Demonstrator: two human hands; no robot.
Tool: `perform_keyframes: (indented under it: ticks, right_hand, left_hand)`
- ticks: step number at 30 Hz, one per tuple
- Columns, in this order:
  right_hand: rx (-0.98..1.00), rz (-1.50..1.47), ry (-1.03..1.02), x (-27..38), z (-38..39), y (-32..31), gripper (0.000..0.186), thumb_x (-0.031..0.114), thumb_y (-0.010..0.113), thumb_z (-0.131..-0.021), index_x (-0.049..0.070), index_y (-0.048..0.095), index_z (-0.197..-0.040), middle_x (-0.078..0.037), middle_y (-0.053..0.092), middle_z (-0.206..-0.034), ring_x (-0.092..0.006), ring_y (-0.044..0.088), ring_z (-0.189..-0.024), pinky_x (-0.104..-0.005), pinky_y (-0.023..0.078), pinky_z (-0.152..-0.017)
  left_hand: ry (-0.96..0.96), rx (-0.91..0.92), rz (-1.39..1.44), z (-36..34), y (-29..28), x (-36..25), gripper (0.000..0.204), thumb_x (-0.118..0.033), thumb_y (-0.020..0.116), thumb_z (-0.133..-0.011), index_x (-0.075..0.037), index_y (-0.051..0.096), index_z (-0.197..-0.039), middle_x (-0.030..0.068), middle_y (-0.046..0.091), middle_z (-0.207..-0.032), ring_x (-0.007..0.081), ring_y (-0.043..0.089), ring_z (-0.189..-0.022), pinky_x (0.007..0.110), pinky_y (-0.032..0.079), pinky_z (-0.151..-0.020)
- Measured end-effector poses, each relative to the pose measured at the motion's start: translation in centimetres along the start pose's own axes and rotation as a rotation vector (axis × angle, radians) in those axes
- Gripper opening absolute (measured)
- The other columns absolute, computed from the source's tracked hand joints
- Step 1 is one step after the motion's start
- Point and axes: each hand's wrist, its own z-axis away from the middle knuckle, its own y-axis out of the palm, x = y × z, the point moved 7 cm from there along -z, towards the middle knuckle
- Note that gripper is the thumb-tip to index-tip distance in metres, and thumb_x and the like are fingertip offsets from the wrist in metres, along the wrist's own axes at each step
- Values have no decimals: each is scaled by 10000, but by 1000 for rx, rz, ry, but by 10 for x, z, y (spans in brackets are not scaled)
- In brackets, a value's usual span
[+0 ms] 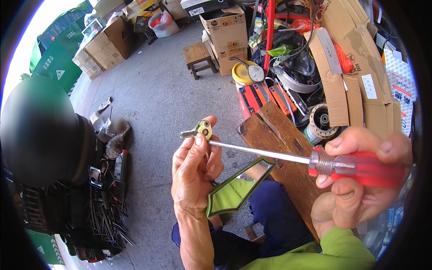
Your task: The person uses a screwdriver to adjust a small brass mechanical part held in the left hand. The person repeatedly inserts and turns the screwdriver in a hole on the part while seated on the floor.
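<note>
My left hand is closed round the stem of a rear-view mirror, pinching its brass-coloured mount between thumb and fingers. A threaded stud sticks out leftward from this mount, and screw heads show on its face. Below the hand hangs the angular mirror glass in a dark frame, reflecting green. In my right hand is a screwdriver with a clear red handle, its shaft pointing left. The tip ends beside my left thumb at the mount; whether it sits in a screw is hidden.
A worn wooden bench stands under the screwdriver. Red boxes, a yellow-lidded bucket and a wheel hub lie beyond it. Cardboard leans at right. Metal tools are piled at left; a small stool is farther off.
</note>
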Motion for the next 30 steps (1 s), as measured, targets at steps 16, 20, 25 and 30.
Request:
perform_keyframes:
  ticks: [16,20,25,30]
  right_hand:
    - [80,-40,-6,-1,6,6,614,323,786,-726,97,323,-1061,-165,580,-837,-167,580,-579,-283,550,-534]
    - [64,24,-87,6,7,-2,575,306,753,-768,98,327,-1093,-168,572,-899,-175,573,-591,-280,537,-535]
    - [101,145,-227,4,-3,-29,488,241,586,-883,33,305,-1225,-229,545,-1033,-178,564,-610,-274,511,-559]
    - [137,133,-242,2,-11,-30,492,217,586,-872,16,300,-1218,-231,544,-1023,-171,554,-597,-283,511,-555]
  left_hand:
    - [-139,-23,135,-3,-4,12,507,-544,392,-942,-73,486,-778,-50,321,-571,33,252,-440,198,183,-390]
    - [-155,36,93,-6,3,15,494,-548,367,-944,-83,496,-840,-62,288,-562,26,220,-437,190,160,-366]
    - [-136,18,36,-3,0,9,499,-526,383,-953,-85,451,-729,-55,304,-566,33,237,-450,201,184,-395]
    - [-133,64,109,-2,9,9,474,-500,383,-964,-89,453,-740,-52,302,-566,34,238,-452,203,185,-394]
